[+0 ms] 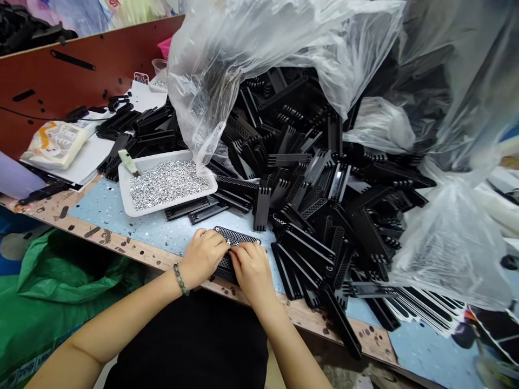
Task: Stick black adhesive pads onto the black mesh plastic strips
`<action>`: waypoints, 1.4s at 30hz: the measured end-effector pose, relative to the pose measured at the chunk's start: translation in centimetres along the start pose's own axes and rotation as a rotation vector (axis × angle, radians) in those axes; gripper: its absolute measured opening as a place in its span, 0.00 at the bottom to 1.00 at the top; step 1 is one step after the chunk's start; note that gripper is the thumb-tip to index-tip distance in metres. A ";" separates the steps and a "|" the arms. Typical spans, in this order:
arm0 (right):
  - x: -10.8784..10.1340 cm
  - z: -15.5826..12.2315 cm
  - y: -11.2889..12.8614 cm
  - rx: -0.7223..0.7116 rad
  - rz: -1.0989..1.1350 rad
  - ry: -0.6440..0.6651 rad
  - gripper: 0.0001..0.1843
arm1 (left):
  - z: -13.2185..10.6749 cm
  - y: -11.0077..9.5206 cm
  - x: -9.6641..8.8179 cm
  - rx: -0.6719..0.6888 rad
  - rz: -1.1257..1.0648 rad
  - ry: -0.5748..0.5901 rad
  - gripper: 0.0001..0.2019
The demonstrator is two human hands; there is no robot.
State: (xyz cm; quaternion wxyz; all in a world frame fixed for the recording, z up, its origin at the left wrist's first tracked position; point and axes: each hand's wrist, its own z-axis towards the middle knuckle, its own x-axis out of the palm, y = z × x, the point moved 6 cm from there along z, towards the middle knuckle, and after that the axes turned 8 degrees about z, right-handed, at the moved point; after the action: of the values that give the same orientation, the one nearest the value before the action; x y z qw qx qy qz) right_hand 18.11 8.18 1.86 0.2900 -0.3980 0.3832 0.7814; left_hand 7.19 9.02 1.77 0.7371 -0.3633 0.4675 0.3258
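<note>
1. My left hand point(203, 257) and right hand point(251, 273) sit close together, both curved downward over one black mesh-faced piece point(235, 236). Neither hand is spread flat.
2. My right fingertips point(243, 252) press on the piece's upper part and nearly meet my left fingers point(214, 243). I can't tell exactly how each finger grips it, because my hands cover much of it.
3. The piece lies at the near edge of the table point(113, 219), right under my palms, its mesh face showing beyond my fingers.
4. A green beaded bracelet point(181, 279) circles my left wrist.
5. Just past my hands, a white tray point(178, 202) holds a heap of small silver pieces point(168, 183), with a pale green-handled tool point(128, 162) resting in it.
6. To my right, a big pile of similar black pieces point(308, 183) spreads across the table, partly against a clear plastic bag point(227, 59).
7. Farther left, a packet point(54, 145) lies on white sheets point(93, 159) before a reddish-brown board point(52, 70), and a green bag point(68, 275) hangs below the table edge.
</note>
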 end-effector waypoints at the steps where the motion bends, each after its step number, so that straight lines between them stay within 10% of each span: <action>1: 0.0 0.2 0.0 0.002 -0.011 0.007 0.10 | 0.1 0.1 0.0 -0.005 0.005 0.000 0.09; 12: -5.3 -6.4 -0.7 -0.006 0.142 -0.154 0.08 | -5.2 1.3 -3.0 0.184 -0.135 -0.102 0.05; 42: -3.9 -10.8 0.2 -0.040 -0.110 -0.022 0.22 | -8.1 1.1 -2.0 0.198 -0.193 -0.054 0.19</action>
State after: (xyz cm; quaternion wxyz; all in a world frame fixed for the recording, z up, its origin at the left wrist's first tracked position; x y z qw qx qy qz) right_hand 24.34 -1.48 1.01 0.3288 -0.4155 0.3420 0.7761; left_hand 1.92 2.49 0.89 0.8093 -0.3234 0.4405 0.2155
